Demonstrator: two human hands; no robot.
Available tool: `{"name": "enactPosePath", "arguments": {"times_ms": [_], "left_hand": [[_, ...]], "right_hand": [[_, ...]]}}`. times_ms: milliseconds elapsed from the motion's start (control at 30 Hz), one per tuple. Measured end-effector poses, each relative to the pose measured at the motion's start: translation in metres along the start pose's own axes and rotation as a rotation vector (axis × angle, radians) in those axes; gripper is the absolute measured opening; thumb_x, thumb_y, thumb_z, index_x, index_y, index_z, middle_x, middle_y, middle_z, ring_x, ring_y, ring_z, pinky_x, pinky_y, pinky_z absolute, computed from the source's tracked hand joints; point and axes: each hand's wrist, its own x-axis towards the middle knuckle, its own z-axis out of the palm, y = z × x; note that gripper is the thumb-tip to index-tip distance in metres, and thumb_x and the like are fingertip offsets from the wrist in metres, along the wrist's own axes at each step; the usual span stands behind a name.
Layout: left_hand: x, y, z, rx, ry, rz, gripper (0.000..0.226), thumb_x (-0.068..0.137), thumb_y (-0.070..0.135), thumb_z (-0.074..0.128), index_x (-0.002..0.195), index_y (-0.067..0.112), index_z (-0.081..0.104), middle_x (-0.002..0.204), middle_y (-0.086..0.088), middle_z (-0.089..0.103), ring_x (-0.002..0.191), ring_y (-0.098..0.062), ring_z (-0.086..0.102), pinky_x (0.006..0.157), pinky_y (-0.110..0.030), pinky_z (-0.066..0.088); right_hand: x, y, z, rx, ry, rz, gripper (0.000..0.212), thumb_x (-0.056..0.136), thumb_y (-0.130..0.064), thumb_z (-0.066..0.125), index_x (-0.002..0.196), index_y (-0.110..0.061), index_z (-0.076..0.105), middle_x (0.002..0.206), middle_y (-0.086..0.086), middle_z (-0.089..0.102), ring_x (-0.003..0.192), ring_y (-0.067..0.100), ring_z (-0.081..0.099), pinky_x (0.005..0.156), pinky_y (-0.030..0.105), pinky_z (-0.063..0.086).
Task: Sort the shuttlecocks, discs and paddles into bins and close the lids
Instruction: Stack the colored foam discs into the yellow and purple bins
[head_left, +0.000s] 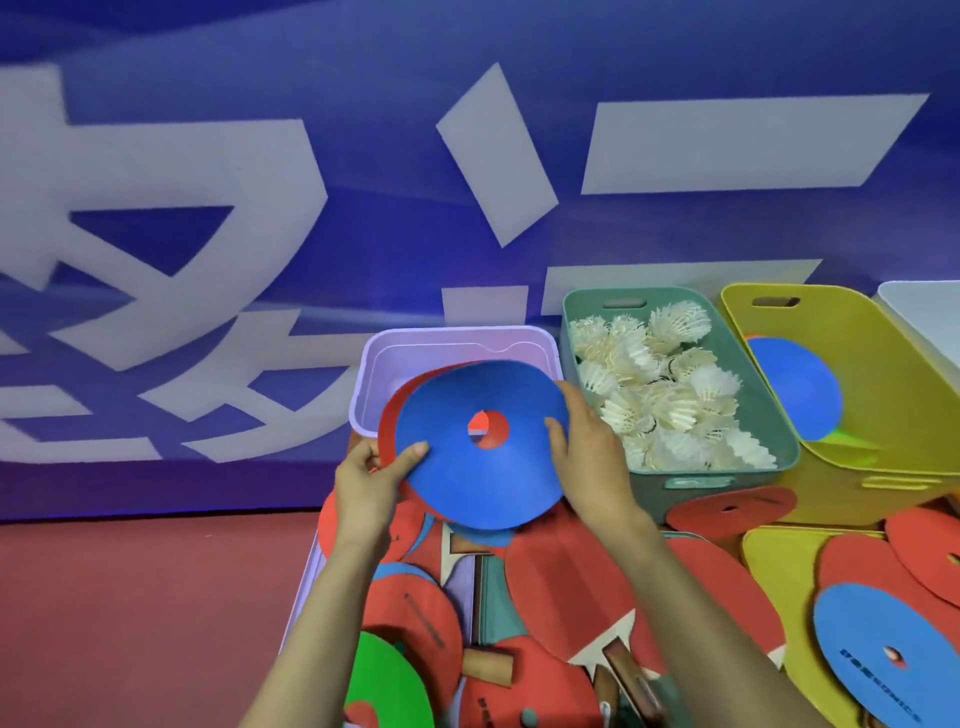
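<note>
Both my hands hold a blue disc (483, 467) with a centre hole, in front of the purple bin (374, 364). A red disc (390, 415) lies stacked behind it. My left hand (371, 478) pinches the discs' left edge, thumb on top. My right hand (587, 457) grips the right edge. The green bin (779, 431) holds several white shuttlecocks (654, 389). Inside the yellow bin (893, 389) lies a blue disc (800, 389). Red paddles (587, 577) with wooden handles are piled below my hands.
A yellow lid (769, 561) at lower right carries red discs (930, 545) and a blue disc (872, 644). Another red disc (727, 512) leans by the green bin. A green disc (387, 680) lies at the bottom. A blue banner wall stands behind; red floor to the left.
</note>
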Motion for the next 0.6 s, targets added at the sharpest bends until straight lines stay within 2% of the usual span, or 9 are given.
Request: {"name": "enactPosePath", "arguments": {"times_ms": [67, 167, 233, 300, 367, 400, 467, 533, 600], "left_hand": [[-0.005, 0.009, 0.017, -0.026, -0.002, 0.016, 0.03, 0.073, 0.011, 0.079, 0.071, 0.002, 0.05, 0.065, -0.011, 0.047, 0.062, -0.019, 0.051, 0.06, -0.039, 0.049], [-0.012, 0.023, 0.049, -0.025, -0.035, 0.022, 0.036, 0.083, 0.01, 0.069, 0.064, 0.013, 0.039, 0.062, -0.006, 0.037, 0.057, -0.014, 0.043, 0.052, -0.029, 0.047], [-0.014, 0.027, 0.073, -0.047, -0.067, 0.024, 0.025, 0.089, 0.012, 0.062, 0.07, 0.011, 0.046, 0.07, -0.011, 0.043, 0.062, -0.018, 0.044, 0.05, -0.027, 0.05], [-0.014, 0.03, 0.1, -0.054, -0.094, 0.024, 0.015, 0.091, 0.015, 0.059, 0.079, 0.009, 0.053, 0.077, -0.012, 0.051, 0.069, -0.022, 0.05, 0.059, -0.033, 0.055], [-0.014, 0.032, 0.132, -0.023, -0.115, 0.053, 0.011, 0.093, 0.015, 0.056, 0.083, 0.01, 0.055, 0.081, -0.01, 0.055, 0.073, -0.021, 0.054, 0.063, -0.03, 0.054], [-0.016, 0.033, 0.15, -0.01, -0.129, 0.071, 0.008, 0.093, 0.013, 0.055, 0.085, 0.011, 0.056, 0.084, -0.01, 0.056, 0.074, -0.02, 0.056, 0.063, -0.027, 0.055], [-0.019, 0.034, 0.19, 0.031, -0.166, 0.09, 0.005, 0.093, 0.01, 0.054, 0.096, 0.013, 0.056, 0.088, -0.012, 0.06, 0.075, -0.021, 0.059, 0.066, -0.032, 0.055], [-0.024, 0.035, 0.23, 0.129, -0.198, 0.112, 0.023, 0.091, 0.009, 0.058, 0.11, 0.019, 0.051, 0.094, -0.015, 0.063, 0.077, -0.024, 0.062, 0.071, -0.04, 0.057], [-0.033, 0.036, 0.269, 0.249, -0.233, 0.176, 0.037, 0.087, 0.008, 0.062, 0.117, 0.024, 0.046, 0.101, -0.01, 0.064, 0.088, -0.026, 0.065, 0.076, -0.047, 0.057]], "right_hand": [[0.011, 0.007, -0.013, 0.009, 0.036, -0.014, 0.038, 0.094, -0.012, 0.048, 0.132, -0.015, 0.045, 0.11, 0.015, 0.064, 0.094, 0.037, 0.059, 0.073, 0.044, 0.049], [0.028, 0.024, -0.034, 0.024, 0.095, -0.018, 0.034, 0.094, -0.01, 0.046, 0.127, -0.014, 0.051, 0.107, 0.013, 0.066, 0.093, 0.036, 0.06, 0.073, 0.043, 0.049], [0.04, 0.041, -0.052, 0.045, 0.169, -0.008, 0.029, 0.094, -0.007, 0.046, 0.121, -0.01, 0.057, 0.107, 0.013, 0.066, 0.093, 0.035, 0.06, 0.072, 0.04, 0.047], [0.052, 0.064, -0.075, 0.047, 0.236, 0.031, 0.023, 0.094, -0.005, 0.045, 0.112, -0.004, 0.06, 0.102, 0.017, 0.065, 0.09, 0.037, 0.059, 0.067, 0.036, 0.039], [0.063, 0.091, -0.101, 0.036, 0.27, 0.096, 0.021, 0.095, -0.005, 0.044, 0.11, -0.001, 0.058, 0.103, 0.021, 0.063, 0.091, 0.039, 0.057, 0.064, 0.034, 0.029], [0.068, 0.106, -0.114, 0.035, 0.286, 0.134, 0.023, 0.095, -0.004, 0.043, 0.113, -0.001, 0.057, 0.106, 0.022, 0.061, 0.093, 0.04, 0.056, 0.065, 0.034, 0.026], [0.075, 0.135, -0.14, 0.045, 0.316, 0.192, 0.039, 0.094, 0.001, 0.041, 0.131, -0.008, 0.048, 0.117, 0.02, 0.057, 0.096, 0.04, 0.054, 0.067, 0.036, 0.027], [0.078, 0.161, -0.162, 0.064, 0.318, 0.223, 0.06, 0.09, 0.006, 0.038, 0.143, -0.022, 0.033, 0.122, 0.013, 0.049, 0.09, 0.037, 0.052, 0.068, 0.039, 0.036], [0.08, 0.187, -0.181, 0.028, 0.325, 0.252, 0.062, 0.086, 0.01, 0.037, 0.139, -0.022, 0.038, 0.122, 0.012, 0.043, 0.087, 0.037, 0.051, 0.069, 0.04, 0.039]]}}
